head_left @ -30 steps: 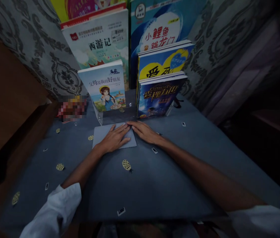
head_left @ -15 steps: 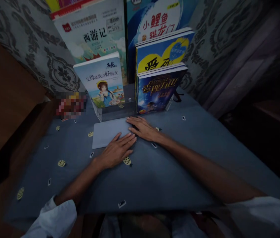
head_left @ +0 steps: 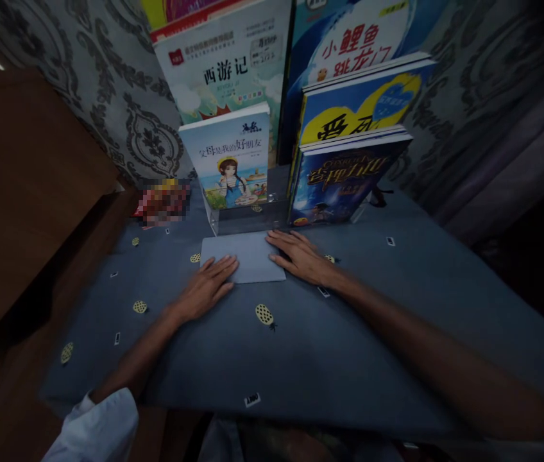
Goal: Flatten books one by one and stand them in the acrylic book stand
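A pale, plain sheet of paper point(head_left: 250, 256), perhaps folded, lies flat on the blue tablecloth point(head_left: 330, 359) in front of the book stand. My left hand point(head_left: 209, 287) rests flat over its left end, fingers stretched out. On its right end lies my right hand point(head_left: 303, 258), also flat with fingers extended. Neither hand is wrapped round anything. Just beyond the sheet, a small light-blue book point(head_left: 236, 160) with a cartoon girl on the cover stands in a clear plastic book stand point(head_left: 247, 221).
Right of the small book stand a dark blue book point(head_left: 344, 183) and a blue-and-yellow book point(head_left: 363, 106). Taller books, among them a pale green one point(head_left: 238, 70), rise behind. A blurred red item point(head_left: 161, 203) lies at the back left. Patterned curtains point(head_left: 151, 138) hang behind the table.
My left hand has slid leftward across the sheet, from near my right hand to the left end. My right hand stays on the right end. The whole view has shifted slightly.
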`<state>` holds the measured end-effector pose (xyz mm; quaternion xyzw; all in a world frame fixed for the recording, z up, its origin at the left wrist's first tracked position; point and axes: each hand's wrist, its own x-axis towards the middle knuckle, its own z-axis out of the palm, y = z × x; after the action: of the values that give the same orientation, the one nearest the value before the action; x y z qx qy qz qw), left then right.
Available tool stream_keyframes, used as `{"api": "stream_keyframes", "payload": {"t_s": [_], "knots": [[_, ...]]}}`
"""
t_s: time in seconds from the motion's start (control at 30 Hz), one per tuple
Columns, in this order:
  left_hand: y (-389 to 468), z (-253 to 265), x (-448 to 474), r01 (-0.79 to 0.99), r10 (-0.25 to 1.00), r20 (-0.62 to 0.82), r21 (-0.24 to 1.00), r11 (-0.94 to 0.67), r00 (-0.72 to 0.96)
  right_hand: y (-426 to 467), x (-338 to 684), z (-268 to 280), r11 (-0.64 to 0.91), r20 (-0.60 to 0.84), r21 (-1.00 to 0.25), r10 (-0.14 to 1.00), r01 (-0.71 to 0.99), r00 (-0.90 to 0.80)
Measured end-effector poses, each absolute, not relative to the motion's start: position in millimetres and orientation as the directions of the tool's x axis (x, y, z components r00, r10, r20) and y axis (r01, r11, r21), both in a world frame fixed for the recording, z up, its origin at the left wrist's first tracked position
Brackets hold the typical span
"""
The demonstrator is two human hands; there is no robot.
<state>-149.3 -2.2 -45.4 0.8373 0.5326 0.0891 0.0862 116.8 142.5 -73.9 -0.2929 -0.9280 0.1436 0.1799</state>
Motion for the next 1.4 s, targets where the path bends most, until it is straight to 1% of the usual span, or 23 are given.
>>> {"api": "stream_keyframes", "payload": {"t_s": [0.23, 0.37, 0.57, 0.87, 1.07, 1.23, 1.4], "knots": [[27.3, -48.9, -198.1, 0.943, 0.973, 0.055, 0.241, -0.229, 0.222, 142.8, 116.7, -73.4, 0.784, 0.236, -0.364, 0.6, 0.503, -0.764], [41.7, -50.3, -207.5, 0.951, 0.981, 0.053, 0.238, -0.196, 0.188, 143.7, 116.7, -74.5, 0.79, 0.238, -0.357, 0.594, 0.499, -0.769], [29.0, -54.1, -215.0, 0.947, 0.975, 0.091, 0.236, -0.219, 0.203, 143.7, 116.6, -75.4, 0.791, 0.242, -0.352, 0.594, 0.501, -0.767], [-46.6, -44.6, -207.9, 0.924, 0.958, 0.104, 0.254, -0.286, 0.268, 142.3, 115.3, -73.4, 0.783, 0.233, -0.361, 0.602, 0.506, -0.764], [-68.1, -40.3, -197.0, 0.933, 0.945, 0.141, 0.168, -0.317, 0.296, 141.5, 114.4, -73.1, 0.773, 0.223, -0.372, 0.611, 0.513, -0.759], [-60.8, -38.6, -172.5, 0.895, 0.901, 0.156, 0.13, -0.426, 0.405, 140.3, 113.6, -71.8, 0.779, 0.23, -0.365, 0.606, 0.509, -0.762], [-39.4, -37.6, -129.0, 0.846, 0.846, 0.132, 0.072, -0.529, 0.517, 139.5, 114.1, -71.1, 0.786, 0.238, -0.357, 0.599, 0.504, -0.765]]}}
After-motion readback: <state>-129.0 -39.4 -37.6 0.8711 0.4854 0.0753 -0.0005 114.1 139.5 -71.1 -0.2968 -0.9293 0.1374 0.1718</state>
